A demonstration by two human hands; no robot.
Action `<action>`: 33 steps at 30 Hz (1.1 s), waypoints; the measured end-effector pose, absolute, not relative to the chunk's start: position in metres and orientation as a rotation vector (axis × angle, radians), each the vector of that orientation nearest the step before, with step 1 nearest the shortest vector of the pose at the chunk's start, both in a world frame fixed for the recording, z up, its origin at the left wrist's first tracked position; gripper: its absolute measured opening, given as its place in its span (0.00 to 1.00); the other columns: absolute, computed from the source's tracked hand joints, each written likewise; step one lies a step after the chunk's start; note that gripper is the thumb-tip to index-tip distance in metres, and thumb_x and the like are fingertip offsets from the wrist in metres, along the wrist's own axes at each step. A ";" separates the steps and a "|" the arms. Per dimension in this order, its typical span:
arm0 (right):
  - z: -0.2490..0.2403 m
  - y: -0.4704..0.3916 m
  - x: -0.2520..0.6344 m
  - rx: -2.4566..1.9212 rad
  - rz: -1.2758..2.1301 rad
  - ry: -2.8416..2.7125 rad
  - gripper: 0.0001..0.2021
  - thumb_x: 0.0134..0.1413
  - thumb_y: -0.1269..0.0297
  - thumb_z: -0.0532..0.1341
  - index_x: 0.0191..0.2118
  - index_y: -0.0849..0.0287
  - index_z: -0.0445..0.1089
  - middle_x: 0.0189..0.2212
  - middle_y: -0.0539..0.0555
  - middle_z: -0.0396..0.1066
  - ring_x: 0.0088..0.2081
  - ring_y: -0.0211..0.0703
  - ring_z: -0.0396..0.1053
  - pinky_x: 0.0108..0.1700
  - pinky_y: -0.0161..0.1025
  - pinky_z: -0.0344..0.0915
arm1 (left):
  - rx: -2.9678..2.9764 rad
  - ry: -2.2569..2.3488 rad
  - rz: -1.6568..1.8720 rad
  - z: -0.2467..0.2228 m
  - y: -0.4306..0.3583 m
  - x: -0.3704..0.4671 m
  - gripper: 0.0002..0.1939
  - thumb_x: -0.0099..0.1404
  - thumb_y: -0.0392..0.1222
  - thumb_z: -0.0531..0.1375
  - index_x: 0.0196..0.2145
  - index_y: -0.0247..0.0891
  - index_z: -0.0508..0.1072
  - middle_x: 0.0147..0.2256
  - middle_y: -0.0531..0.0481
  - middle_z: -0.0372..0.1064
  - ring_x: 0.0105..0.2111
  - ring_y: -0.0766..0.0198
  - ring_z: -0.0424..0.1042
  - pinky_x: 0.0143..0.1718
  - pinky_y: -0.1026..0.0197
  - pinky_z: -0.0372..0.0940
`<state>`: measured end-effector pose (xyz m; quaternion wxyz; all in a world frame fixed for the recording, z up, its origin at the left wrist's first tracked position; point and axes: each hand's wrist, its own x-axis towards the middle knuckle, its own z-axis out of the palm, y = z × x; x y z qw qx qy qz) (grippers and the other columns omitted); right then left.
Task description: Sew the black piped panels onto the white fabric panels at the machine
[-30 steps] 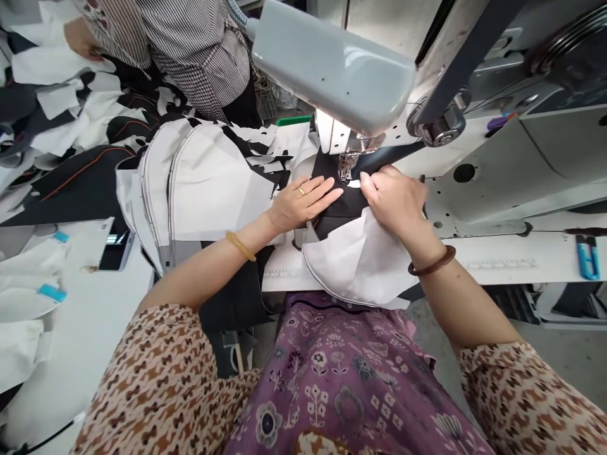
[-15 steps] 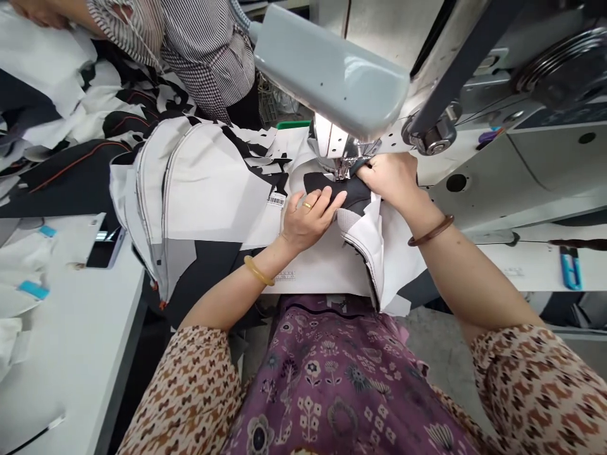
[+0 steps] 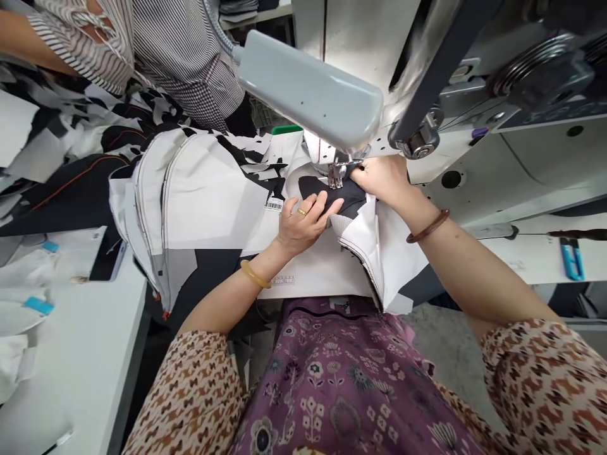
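Note:
Black fabric (image 3: 348, 201) lies under the presser foot (image 3: 336, 175) of a sewing machine. My left hand (image 3: 306, 222), with a ring and a yellow bangle, rests on its near left edge, fingers spread and laid flat. On the right of the foot, my right hand (image 3: 383, 179) is closed on the black fabric's edge, its fingertips partly hidden behind the foot. White fabric with a dark-edged seam (image 3: 364, 246) hangs from the black piece toward my lap. Left of my hands, a large white piece with curved piping (image 3: 208, 196) is spread over the work surface.
A grey lamp (image 3: 313, 88) hangs over the needle area. A person in a striped top (image 3: 175, 57) stands at the upper left beside heaped fabric pieces (image 3: 71, 183). A phone (image 3: 108, 258) lies on the left table, and blue snips (image 3: 572, 259) lie at the right.
The view has shifted slightly. Both hands keep nearly the same places by the presser foot, and the black fabric's near edge looks a little rearranged. The person's arm at the upper left has moved.

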<state>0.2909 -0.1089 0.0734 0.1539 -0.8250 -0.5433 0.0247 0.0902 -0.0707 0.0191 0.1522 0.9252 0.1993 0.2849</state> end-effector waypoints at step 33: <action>0.077 -0.216 0.209 -1.912 -0.117 -1.744 0.26 0.41 0.37 0.56 0.29 0.60 0.59 0.28 0.53 0.61 0.34 0.42 0.56 0.41 0.42 0.54 | 3.054 0.636 1.130 0.018 -0.077 0.102 0.18 0.68 0.42 0.48 0.54 0.48 0.65 0.50 0.43 0.68 0.48 0.58 0.68 0.54 0.47 0.50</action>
